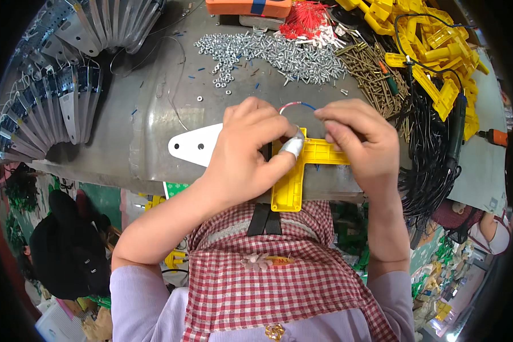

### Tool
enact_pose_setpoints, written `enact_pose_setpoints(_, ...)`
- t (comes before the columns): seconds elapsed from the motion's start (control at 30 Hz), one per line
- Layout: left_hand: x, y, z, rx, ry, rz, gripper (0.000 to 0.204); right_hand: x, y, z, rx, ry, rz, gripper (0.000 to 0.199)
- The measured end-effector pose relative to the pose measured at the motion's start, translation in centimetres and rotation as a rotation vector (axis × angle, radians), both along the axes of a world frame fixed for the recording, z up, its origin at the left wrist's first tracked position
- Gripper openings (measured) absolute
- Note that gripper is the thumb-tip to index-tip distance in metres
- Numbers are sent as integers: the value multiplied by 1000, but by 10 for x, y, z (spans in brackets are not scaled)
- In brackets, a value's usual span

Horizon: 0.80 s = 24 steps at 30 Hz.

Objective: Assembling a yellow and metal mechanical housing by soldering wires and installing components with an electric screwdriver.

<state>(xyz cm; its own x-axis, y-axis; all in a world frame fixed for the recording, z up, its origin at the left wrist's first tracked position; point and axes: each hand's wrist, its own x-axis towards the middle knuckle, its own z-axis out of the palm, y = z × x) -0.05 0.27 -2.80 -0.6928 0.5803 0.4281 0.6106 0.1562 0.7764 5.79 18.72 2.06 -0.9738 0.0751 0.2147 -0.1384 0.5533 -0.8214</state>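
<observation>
A yellow plastic T-shaped housing (288, 191) is held over the table's near edge. My left hand (248, 151) is closed on it, the thumb, wrapped in silver tape, pressing near the junction of its arms. Beneath that hand a white plate (192, 146) with round holes sticks out to the left. My right hand (366, 142) is over the housing's right arm, thumb and forefinger pinched at the blue end of a thin wire (293, 104). This wire, white, red and blue, arches between both hands. Where its other end goes is hidden by my left fingers.
Nuts and screws (273, 54) lie heaped at the far middle, beside red wires (305, 20) and long brass-coloured screws (376, 77). Yellow housings (439, 45) and black cables (433, 171) crowd the right. Stacked metal plates (45, 111) stand left. A power screwdriver (455, 131) hangs right.
</observation>
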Motion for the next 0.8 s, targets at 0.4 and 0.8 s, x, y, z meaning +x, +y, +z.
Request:
enact_pose_setpoints(0.4, 1, 3, -2, -10, -24, 38, 14, 14, -5, -26, -299, -142, 29, 12)
enact_pose_setpoints(0.8, 19, 6, -2, 52, 166, 163, 50, 12, -9, -27, -374, -132, 42, 6)
